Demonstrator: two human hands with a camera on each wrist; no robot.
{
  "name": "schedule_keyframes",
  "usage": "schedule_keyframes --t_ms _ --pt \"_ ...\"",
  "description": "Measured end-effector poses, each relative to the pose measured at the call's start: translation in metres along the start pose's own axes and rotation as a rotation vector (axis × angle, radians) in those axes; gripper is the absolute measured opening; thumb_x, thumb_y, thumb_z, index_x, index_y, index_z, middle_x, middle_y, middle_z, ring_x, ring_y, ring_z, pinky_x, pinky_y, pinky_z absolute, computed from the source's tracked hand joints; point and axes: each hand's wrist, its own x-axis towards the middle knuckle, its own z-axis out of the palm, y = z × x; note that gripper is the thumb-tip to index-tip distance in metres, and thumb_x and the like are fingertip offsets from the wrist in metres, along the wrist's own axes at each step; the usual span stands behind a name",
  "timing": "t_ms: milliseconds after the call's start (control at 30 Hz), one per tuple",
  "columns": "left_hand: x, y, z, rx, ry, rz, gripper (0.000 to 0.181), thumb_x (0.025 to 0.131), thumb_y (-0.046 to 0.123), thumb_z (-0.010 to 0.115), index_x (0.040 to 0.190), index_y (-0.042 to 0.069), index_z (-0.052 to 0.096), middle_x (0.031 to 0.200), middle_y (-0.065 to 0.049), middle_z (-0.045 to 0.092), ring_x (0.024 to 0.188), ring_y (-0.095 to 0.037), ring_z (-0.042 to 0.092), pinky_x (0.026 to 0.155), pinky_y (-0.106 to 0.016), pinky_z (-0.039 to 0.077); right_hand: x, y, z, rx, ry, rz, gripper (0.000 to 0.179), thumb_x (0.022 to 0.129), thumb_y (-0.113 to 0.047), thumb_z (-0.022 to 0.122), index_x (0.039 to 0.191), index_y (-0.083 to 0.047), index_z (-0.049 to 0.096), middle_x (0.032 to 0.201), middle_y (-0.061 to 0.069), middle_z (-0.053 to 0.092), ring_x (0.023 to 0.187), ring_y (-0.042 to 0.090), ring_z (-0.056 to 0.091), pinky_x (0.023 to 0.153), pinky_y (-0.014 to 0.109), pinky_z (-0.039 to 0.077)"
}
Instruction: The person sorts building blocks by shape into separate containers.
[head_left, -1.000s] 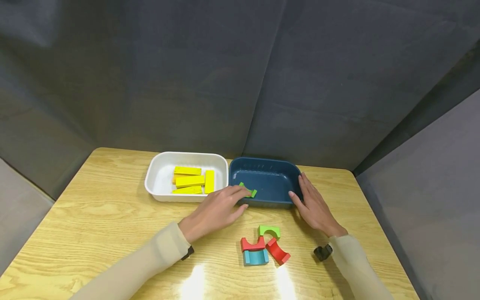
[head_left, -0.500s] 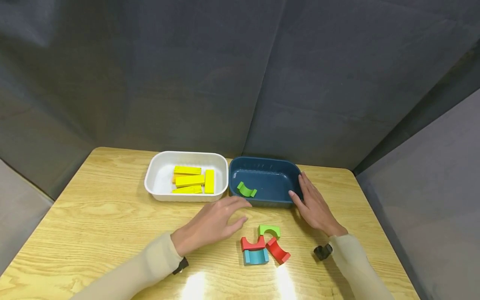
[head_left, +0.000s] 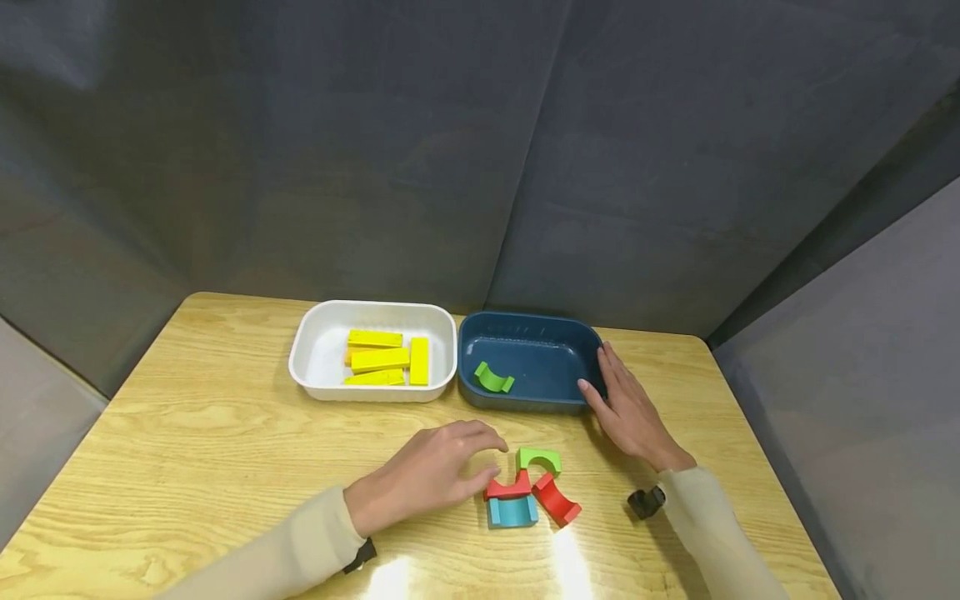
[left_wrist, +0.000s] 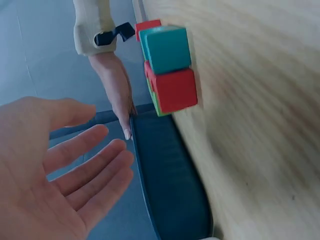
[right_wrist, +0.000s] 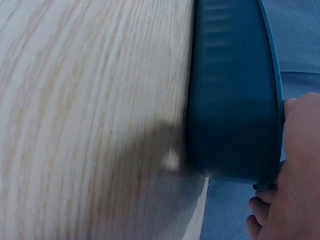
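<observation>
My left hand (head_left: 435, 467) hovers over the table, fingers slightly bent, holding nothing. In the head view its thumb overlaps the left end of a red arch block (head_left: 510, 487); the left wrist view shows a gap between hand and blocks. Against that block lies a teal arch block (head_left: 513, 512), with a green arch block (head_left: 538, 460) behind and a second red arch block (head_left: 557, 502) to the right. My right hand (head_left: 633, 414) rests at the right end of the dark blue bin (head_left: 525, 403), fingers extended along its side, thumb at the rim. Another green arch block (head_left: 493, 379) lies inside the bin.
Left of the blue bin stands a white bin (head_left: 322, 390), its side close against it. Several yellow rectangular blocks (head_left: 380, 360) lie in it. Both bins sit near the back edge of the wooden table (head_left: 225, 417), with a dark grey curtain (head_left: 375, 167) behind.
My left hand has let go of the green arch block in the blue bin, then moved back toward the blocks on the table. My right hand has stayed at the bin.
</observation>
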Motion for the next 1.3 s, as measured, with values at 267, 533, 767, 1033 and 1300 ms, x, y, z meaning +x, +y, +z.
schedule_keyframes --t_ms 267,533,767,1033,1300 --pt "0.001 0.001 0.013 0.014 -0.057 -0.001 0.025 0.1 0.023 0.075 0.123 0.014 0.079 0.121 0.003 0.075 0.107 -0.01 0.072 0.087 -0.027 0.062 0.003 0.001 0.0 0.005 0.007 -0.005 0.081 0.115 -0.051 0.04 0.171 0.0 0.01 0.18 0.015 0.001 0.164 0.043 0.011 0.129 0.067 0.015" --pt "0.002 0.001 0.024 0.126 -0.055 0.042 0.026 0.101 0.025 0.073 0.123 0.016 0.079 0.119 0.003 0.075 0.106 -0.011 0.071 0.091 -0.027 0.061 0.003 0.002 0.001 0.009 0.017 -0.017 0.081 0.115 -0.05 0.04 0.171 0.001 0.011 0.18 0.015 0.002 0.164 0.044 0.013 0.129 0.068 0.017" --pt "0.002 0.0 0.035 0.167 -0.044 0.073 0.025 0.102 0.026 0.073 0.123 0.015 0.08 0.12 0.002 0.076 0.109 -0.012 0.071 0.095 -0.028 0.061 0.004 0.001 0.001 0.01 0.013 -0.014 0.081 0.115 -0.051 0.04 0.171 0.0 0.011 0.18 0.015 0.002 0.164 0.045 0.013 0.129 0.067 0.016" --pt "0.004 0.001 0.041 0.161 -0.069 0.051 0.026 0.103 0.03 0.073 0.123 0.015 0.08 0.119 0.002 0.075 0.106 -0.011 0.071 0.089 -0.026 0.061 0.003 0.002 0.001 0.013 0.003 -0.007 0.081 0.115 -0.052 0.039 0.171 -0.001 0.009 0.181 0.014 0.0 0.165 0.042 0.009 0.129 0.067 0.015" --pt "0.008 0.002 0.044 0.167 -0.097 0.048 0.025 0.103 0.031 0.073 0.122 0.016 0.081 0.115 0.004 0.076 0.1 -0.008 0.07 0.081 -0.023 0.061 0.001 0.004 0.002 0.012 0.007 -0.007 0.081 0.115 -0.051 0.04 0.171 -0.001 0.01 0.181 0.014 0.001 0.164 0.044 0.011 0.129 0.067 0.015"
